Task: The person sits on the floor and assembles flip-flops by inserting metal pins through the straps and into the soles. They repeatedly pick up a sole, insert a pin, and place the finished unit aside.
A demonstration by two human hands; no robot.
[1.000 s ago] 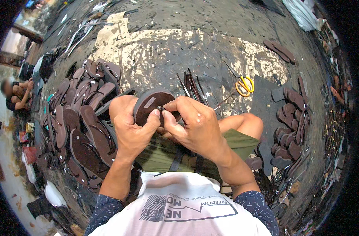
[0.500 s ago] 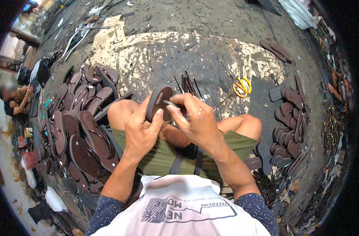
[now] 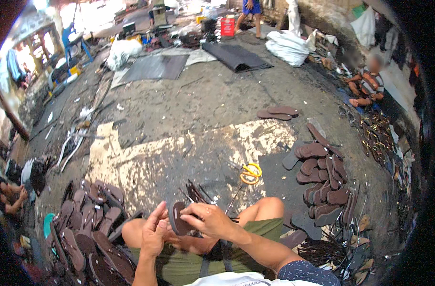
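A brown flip-flop sole [image 3: 178, 218] with a dark edge stands tilted between my hands, above my lap. My right hand [image 3: 209, 220] is closed on it from the right, its fingers bent over the brown face. To the left, my left hand [image 3: 152, 234] is open, thumb and fingers apart beside the sole's edge; whether a finger touches it behind, I cannot tell. Dark thin straps [image 3: 196, 193] lie on the floor just beyond my hands. Farther right rest scissors with yellow handles [image 3: 251, 174].
Finished brown flip-flops [image 3: 91, 238] are heaped at my left. Brown soles [image 3: 325, 195] pile up at my right, with a bundle of dark straps [image 3: 317, 250] nearer me. Two soles [image 3: 278, 113] lie farther off. People sit at the far right [image 3: 369, 86] and left [image 3: 10, 195].
The view has tilted up, showing more floor and the far room. My left hand has loosened from the sole and opened. The thin metal piece at my right fingers no longer shows.
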